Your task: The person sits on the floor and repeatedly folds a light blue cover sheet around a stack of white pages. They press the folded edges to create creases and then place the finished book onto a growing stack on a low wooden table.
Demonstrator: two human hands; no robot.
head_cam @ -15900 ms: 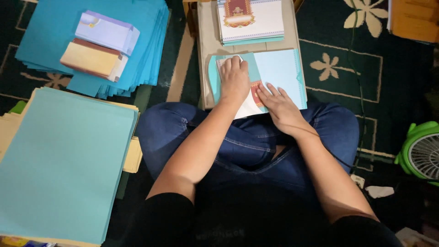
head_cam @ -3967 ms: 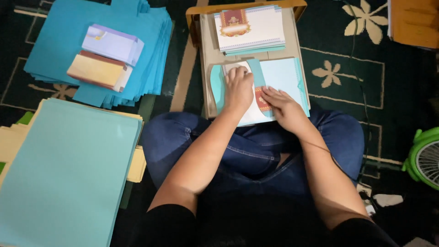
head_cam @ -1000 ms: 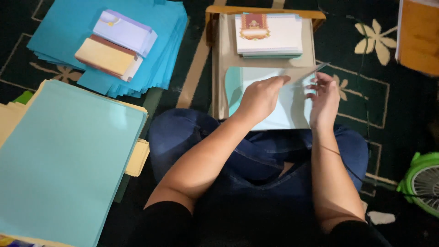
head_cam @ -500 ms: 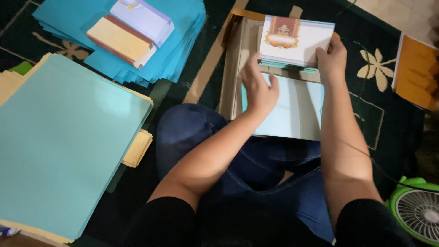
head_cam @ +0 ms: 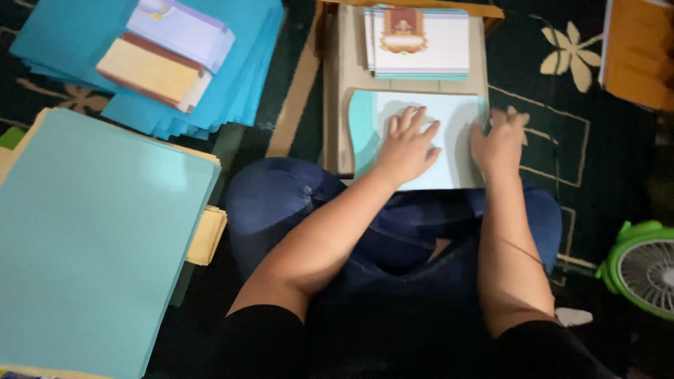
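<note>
— What can't be made out here?
— The right hand (head_cam: 500, 140) is motion-blurred, so its fingers run together. The left hand (head_cam: 407, 146) covers part of the pale blue sheet (head_cam: 456, 119).
— And at the edges?
— The green fan (head_cam: 642, 263) and the orange stack (head_cam: 639, 52) are cut off on the right.

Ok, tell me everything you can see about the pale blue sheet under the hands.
The pale blue sheet looks like thin paper or card, with a curved teal border along its left edge. It lies flat on a low tan board, just below a stack of printed cards. The left hand presses flat on it; the right hand rests at its right edge, blurred.
</note>
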